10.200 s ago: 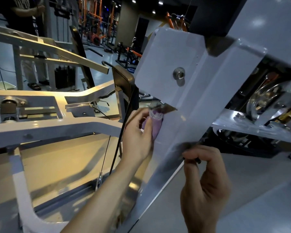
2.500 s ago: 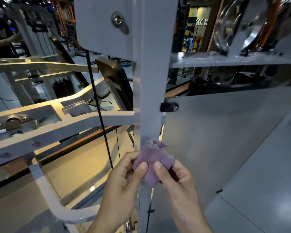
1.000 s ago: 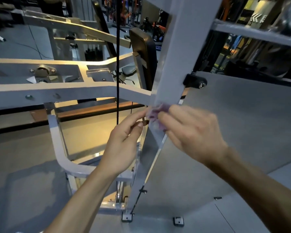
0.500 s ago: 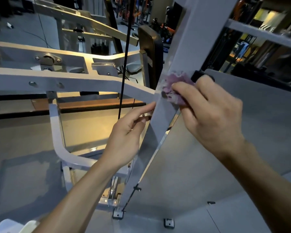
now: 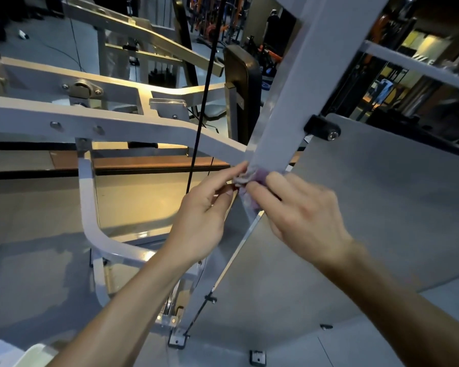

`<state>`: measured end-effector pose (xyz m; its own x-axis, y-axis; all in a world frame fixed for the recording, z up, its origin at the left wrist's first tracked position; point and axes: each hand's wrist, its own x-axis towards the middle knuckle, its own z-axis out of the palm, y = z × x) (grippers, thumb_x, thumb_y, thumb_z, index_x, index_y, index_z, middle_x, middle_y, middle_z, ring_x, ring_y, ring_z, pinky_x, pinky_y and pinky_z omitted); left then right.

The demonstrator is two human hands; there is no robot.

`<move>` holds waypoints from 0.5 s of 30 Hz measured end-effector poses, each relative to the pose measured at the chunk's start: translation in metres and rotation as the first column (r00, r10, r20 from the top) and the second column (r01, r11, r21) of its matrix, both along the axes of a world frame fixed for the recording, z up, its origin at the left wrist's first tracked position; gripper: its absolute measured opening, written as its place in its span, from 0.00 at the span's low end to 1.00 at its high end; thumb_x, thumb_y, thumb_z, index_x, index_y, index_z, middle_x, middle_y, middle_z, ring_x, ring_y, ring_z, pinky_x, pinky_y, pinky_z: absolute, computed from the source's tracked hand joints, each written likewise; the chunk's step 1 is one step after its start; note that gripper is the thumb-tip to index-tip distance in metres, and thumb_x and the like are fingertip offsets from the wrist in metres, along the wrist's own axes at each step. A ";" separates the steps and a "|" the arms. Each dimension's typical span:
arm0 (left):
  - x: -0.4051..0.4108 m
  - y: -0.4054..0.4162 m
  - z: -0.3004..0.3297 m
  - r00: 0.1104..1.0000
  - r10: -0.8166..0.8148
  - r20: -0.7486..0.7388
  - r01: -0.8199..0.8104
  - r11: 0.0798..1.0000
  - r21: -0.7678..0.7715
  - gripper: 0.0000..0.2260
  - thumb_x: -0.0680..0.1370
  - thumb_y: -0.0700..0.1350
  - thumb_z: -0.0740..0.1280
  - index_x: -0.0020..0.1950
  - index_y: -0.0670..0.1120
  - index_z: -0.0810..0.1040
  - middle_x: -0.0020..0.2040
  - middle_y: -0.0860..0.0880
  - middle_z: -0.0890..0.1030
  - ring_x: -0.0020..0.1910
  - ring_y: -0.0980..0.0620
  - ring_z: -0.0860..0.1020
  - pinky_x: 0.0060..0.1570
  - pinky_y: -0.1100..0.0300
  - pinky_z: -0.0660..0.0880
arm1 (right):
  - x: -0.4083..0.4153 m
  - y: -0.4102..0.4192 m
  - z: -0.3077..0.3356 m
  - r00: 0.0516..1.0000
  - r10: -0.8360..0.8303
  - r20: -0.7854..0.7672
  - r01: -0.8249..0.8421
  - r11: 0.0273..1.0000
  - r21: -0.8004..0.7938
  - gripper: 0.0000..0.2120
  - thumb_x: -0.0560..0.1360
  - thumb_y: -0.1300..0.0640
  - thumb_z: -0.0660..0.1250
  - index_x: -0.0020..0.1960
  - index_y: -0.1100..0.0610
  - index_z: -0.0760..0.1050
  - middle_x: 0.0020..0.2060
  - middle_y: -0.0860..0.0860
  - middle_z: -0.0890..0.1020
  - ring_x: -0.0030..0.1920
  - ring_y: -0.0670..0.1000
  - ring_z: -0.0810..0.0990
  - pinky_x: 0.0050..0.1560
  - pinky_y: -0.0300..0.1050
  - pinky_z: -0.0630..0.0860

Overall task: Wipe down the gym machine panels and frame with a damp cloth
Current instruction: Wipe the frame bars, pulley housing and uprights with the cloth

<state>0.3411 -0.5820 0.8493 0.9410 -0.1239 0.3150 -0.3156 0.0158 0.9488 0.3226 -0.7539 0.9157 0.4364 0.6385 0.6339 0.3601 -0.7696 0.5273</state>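
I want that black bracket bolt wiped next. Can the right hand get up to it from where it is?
Probably yes: right hand holds the cloth on the upright, and nothing shows between it and the bracket.

Both hands crowd the white upright post [image 5: 281,128] where the angled frame arm [image 5: 143,131] joins it, leaving little room at that joint; a black cable [image 5: 202,102] hangs just left of the left hand [image 5: 199,223]; the grey side panel [image 5: 382,207] closes off the right, its black bracket [image 5: 322,127] jutting beside the post; open gaps lie left of the cable, inside the curved frame loop [image 5: 90,207].
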 end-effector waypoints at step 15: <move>0.013 0.006 -0.012 0.996 -0.077 0.054 0.077 0.997 -0.005 0.31 0.81 0.24 0.55 0.73 0.53 0.77 0.68 0.59 0.80 0.68 0.60 0.77 0.68 0.65 0.71 | 0.001 0.005 0.025 0.995 -0.021 0.095 0.016 0.998 0.060 0.09 0.84 0.54 0.64 0.55 0.54 0.83 0.42 0.52 0.76 0.36 0.57 0.77 0.28 0.46 0.65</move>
<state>0.3540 -0.5756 0.8373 0.9104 -0.1930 0.3659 -0.3636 0.0483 0.9303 0.3235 -0.7489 0.9412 0.3831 0.5908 0.7100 0.2953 -0.8067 0.5119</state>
